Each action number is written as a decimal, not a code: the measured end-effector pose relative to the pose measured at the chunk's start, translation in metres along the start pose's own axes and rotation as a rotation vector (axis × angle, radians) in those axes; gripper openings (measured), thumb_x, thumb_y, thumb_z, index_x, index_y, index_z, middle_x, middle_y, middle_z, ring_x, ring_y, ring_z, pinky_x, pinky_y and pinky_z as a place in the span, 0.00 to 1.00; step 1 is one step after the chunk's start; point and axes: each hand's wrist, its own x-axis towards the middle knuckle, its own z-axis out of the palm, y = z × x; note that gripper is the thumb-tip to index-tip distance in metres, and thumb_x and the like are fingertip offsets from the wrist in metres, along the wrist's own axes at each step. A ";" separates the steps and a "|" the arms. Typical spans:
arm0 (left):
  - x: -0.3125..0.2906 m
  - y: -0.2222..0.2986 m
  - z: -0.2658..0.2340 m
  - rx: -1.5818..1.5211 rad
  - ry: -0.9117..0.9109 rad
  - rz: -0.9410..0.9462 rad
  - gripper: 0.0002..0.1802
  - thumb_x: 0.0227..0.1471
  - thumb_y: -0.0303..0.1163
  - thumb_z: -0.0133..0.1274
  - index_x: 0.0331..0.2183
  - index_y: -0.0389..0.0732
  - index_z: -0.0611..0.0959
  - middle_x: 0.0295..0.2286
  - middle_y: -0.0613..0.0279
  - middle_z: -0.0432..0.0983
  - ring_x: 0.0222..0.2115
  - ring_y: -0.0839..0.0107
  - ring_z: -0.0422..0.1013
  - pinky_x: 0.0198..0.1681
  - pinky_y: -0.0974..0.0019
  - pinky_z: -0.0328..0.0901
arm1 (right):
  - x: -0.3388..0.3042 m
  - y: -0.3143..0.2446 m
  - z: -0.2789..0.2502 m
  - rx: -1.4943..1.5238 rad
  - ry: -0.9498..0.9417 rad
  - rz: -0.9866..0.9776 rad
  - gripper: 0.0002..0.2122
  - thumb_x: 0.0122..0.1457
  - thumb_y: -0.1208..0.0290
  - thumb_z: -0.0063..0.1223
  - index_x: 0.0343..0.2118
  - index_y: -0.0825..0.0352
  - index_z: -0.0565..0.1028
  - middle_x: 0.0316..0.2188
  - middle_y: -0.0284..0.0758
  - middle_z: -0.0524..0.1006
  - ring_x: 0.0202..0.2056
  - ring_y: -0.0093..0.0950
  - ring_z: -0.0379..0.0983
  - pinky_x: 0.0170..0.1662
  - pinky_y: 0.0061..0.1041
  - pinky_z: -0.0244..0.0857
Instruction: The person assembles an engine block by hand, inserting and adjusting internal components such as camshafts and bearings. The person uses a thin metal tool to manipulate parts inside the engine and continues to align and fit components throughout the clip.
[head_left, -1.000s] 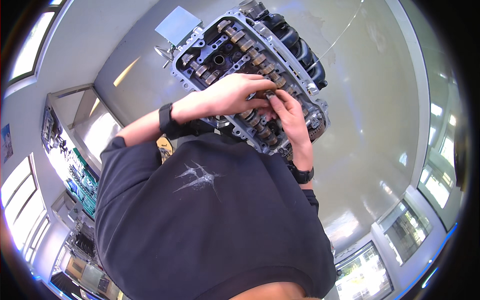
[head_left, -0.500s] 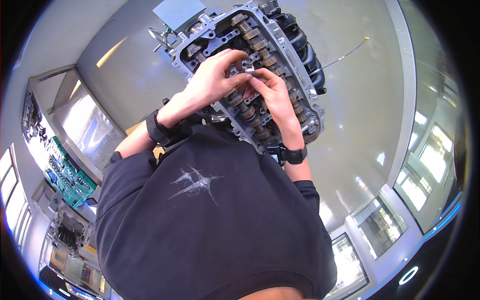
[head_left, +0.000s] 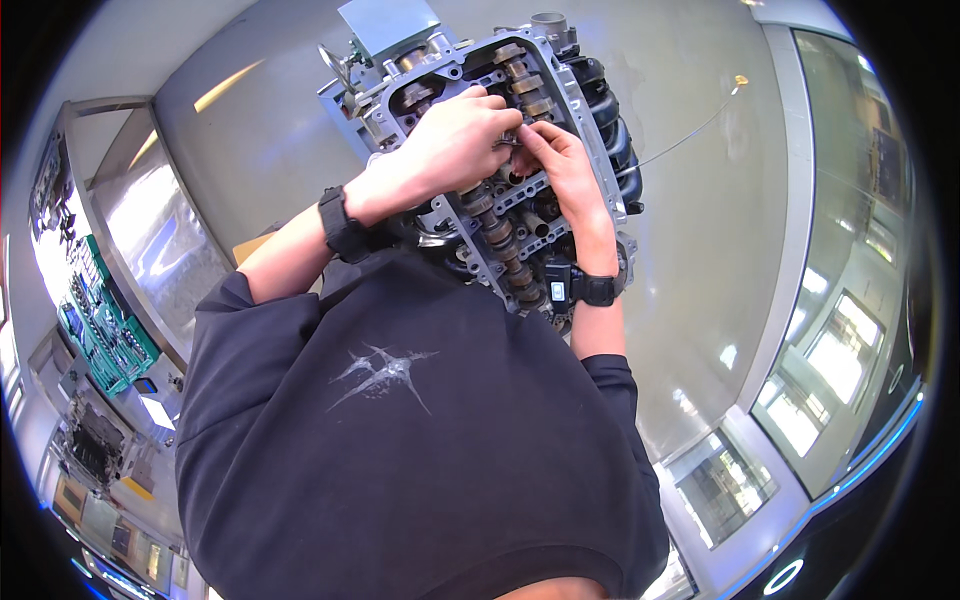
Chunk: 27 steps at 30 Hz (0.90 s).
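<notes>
An engine's open cylinder head (head_left: 575,95) lies in front of me, with lobed camshafts (head_left: 497,235) along its length. Over its middle, my left hand (head_left: 455,140) is closed, fingers bent round a small silvery metal part (head_left: 508,141). The thumb and fingers of my right hand (head_left: 567,172) pinch at the same part from the right side. Most of that part is hidden by my fingers, so its exact kind cannot be made out. Both hands are close together, just above the camshafts.
Black curved intake pipes (head_left: 607,125) run along the engine's right side. A thin dipstick with a yellow end (head_left: 740,82) sticks out to the right. A blue-grey plate (head_left: 388,25) stands at the far end. A green tool case (head_left: 105,320) lies far left.
My view has shifted, so the engine sits a little further right. My left fingers have curled more closely over the metal part, which showed more before. Both hands stay together above the engine.
</notes>
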 end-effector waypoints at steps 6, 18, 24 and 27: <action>0.006 0.010 0.033 0.178 0.175 -0.129 0.14 0.42 0.32 0.58 0.36 0.42 0.83 0.33 0.62 0.75 0.40 0.59 0.68 0.44 0.56 0.63 | 0.025 0.028 -0.042 -0.195 0.301 -0.245 0.10 0.67 0.70 0.42 0.38 0.71 0.74 0.29 0.34 0.80 0.28 0.19 0.73 0.35 0.19 0.67; 0.033 -0.005 0.090 0.480 0.169 -0.288 0.05 0.40 0.29 0.55 0.24 0.42 0.84 0.27 0.59 0.77 0.41 0.60 0.68 0.43 0.44 0.60 | 0.048 0.042 -0.036 -0.662 0.497 -0.383 0.13 0.60 0.74 0.44 0.46 0.72 0.71 0.41 0.47 0.77 0.43 0.42 0.75 0.48 0.34 0.67; 0.038 -0.012 0.097 0.444 0.152 -0.302 0.05 0.41 0.29 0.53 0.21 0.43 0.84 0.24 0.59 0.80 0.30 0.61 0.77 0.37 0.54 0.63 | 0.051 0.051 -0.038 -0.721 0.415 -0.408 0.17 0.58 0.78 0.39 0.51 0.71 0.69 0.45 0.50 0.76 0.48 0.44 0.73 0.53 0.36 0.64; 0.043 -0.009 0.094 0.428 0.147 -0.273 0.05 0.42 0.29 0.53 0.21 0.42 0.84 0.23 0.57 0.80 0.28 0.59 0.78 0.38 0.52 0.63 | 0.055 0.051 -0.038 -0.756 0.371 -0.363 0.20 0.55 0.80 0.38 0.53 0.72 0.66 0.49 0.50 0.73 0.53 0.44 0.69 0.56 0.34 0.61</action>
